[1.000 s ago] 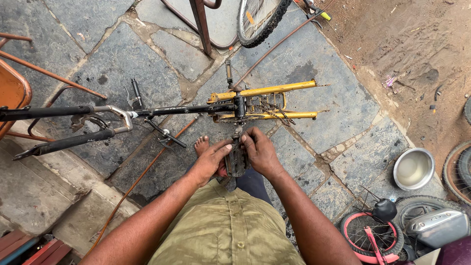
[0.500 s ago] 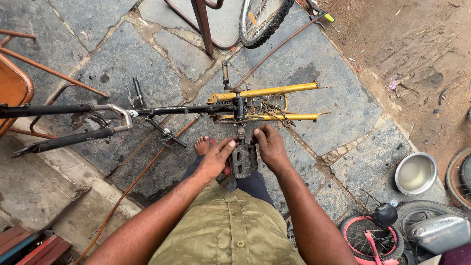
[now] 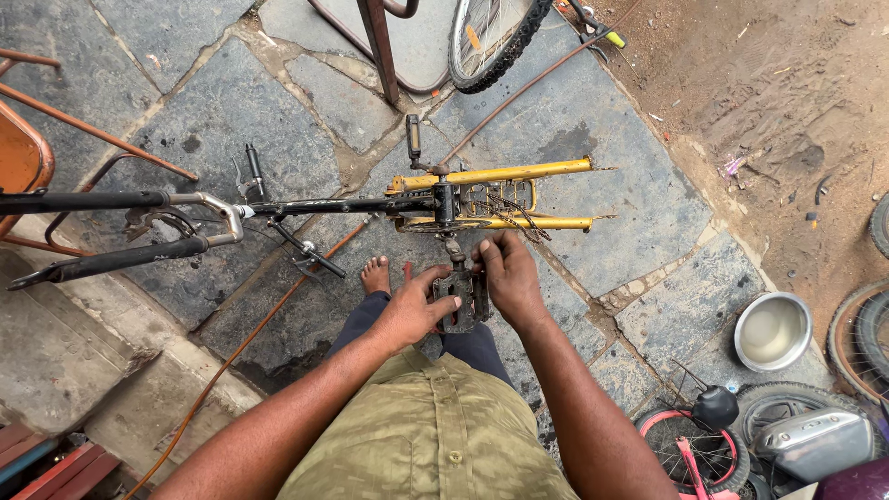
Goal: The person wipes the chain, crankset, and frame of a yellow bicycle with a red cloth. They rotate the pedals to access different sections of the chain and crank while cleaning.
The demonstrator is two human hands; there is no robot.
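My left hand and right hand both grip the black pedal on the yellow bicycle frame.

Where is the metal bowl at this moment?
In the head view, the metal bowl stands on the stone paving at the right, beside the tyres and above the small pink wheel, apart from both hands.

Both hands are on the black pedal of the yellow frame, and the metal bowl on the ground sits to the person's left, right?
Not quite. Both the left hand and right hand grip the pedal of the yellow frame, but the head view shows the metal bowl on the person's right.
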